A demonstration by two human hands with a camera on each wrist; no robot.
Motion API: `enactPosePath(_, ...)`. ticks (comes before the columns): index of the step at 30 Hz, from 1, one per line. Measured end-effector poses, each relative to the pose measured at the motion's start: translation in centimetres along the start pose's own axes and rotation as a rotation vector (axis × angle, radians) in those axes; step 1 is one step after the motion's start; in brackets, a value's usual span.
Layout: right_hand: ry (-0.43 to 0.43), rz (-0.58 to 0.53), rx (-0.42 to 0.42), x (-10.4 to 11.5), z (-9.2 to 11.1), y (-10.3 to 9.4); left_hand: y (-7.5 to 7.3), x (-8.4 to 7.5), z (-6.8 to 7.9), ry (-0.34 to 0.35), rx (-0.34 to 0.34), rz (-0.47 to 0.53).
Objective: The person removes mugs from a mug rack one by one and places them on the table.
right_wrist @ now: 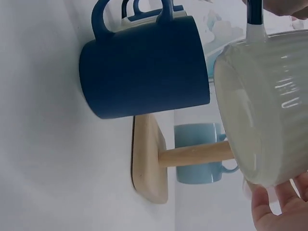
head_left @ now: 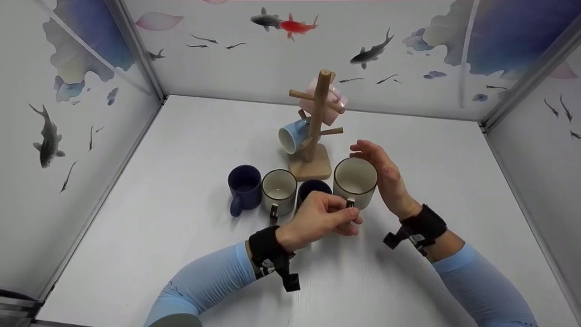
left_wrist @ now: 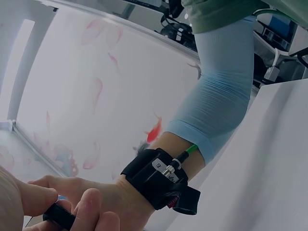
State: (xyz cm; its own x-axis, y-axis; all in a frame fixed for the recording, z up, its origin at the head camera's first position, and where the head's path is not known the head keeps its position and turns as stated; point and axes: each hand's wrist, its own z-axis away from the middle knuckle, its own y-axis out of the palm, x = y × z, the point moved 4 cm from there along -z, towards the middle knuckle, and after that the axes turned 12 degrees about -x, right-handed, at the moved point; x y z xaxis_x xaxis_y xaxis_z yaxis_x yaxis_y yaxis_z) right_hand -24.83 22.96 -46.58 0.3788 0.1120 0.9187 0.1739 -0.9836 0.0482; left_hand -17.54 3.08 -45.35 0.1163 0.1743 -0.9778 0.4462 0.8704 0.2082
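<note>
A cream ribbed mug [head_left: 355, 175] with a dark rim hangs above the white table, its base off the surface in the right wrist view. My left hand [head_left: 317, 218] pinches its black handle [left_wrist: 58, 215] between thumb and fingers. On the mug's far right side, the fingertips of my right hand [head_left: 391, 181] touch the wall, fingers extended rather than wrapped round it. Just behind the mug stands a wooden mug tree [head_left: 322, 104]. A light blue mug [head_left: 295, 136] hangs on a lower peg and pink cups [head_left: 333, 116] hang behind the post.
Left of the held mug, a navy mug [head_left: 313, 185] is partly covered by my left hand. Beside it stand another cream mug [head_left: 279, 186] and a navy mug [head_left: 245, 184], handles toward me. Printed panels [head_left: 204, 68] wall in the table's back and sides.
</note>
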Motion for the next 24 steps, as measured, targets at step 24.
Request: enactPosePath(24,0.304,0.305,-0.211,-1.4,0.2,-4.3,1.5,3.6,0.8,-0.067,-0.067,-0.052)
